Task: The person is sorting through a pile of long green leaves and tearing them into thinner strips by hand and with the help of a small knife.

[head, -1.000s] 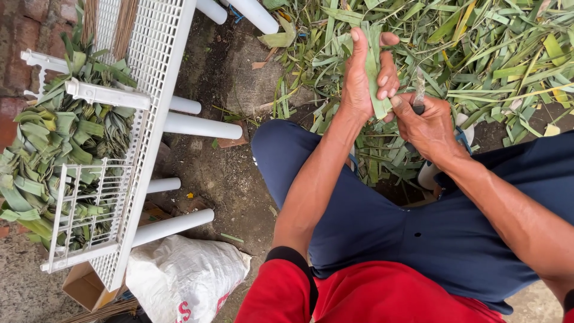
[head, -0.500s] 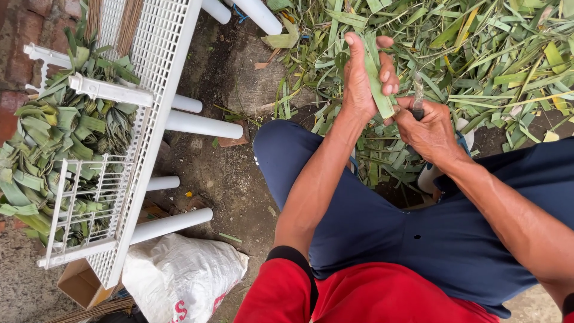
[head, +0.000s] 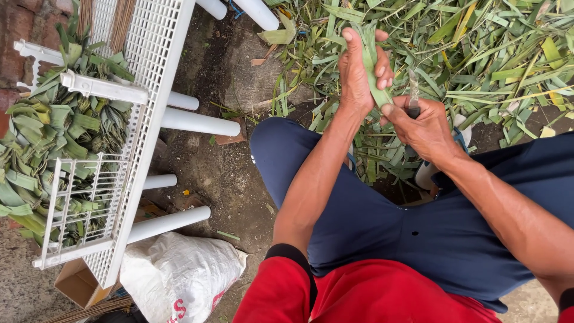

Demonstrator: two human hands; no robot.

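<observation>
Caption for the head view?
Left hand holds a long green leaf strip; right hand grips a small knife against it.

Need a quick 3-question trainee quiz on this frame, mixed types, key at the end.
1. True or false: the left hand holds a green leaf strip upright.
2. The right hand grips: A) a small knife B) a brush C) a cup
3. Fill in: the folded leaves at far left lie beside a white plastic ____ tipped on its side.

Key: 1 true; 2 A; 3 chair
</observation>
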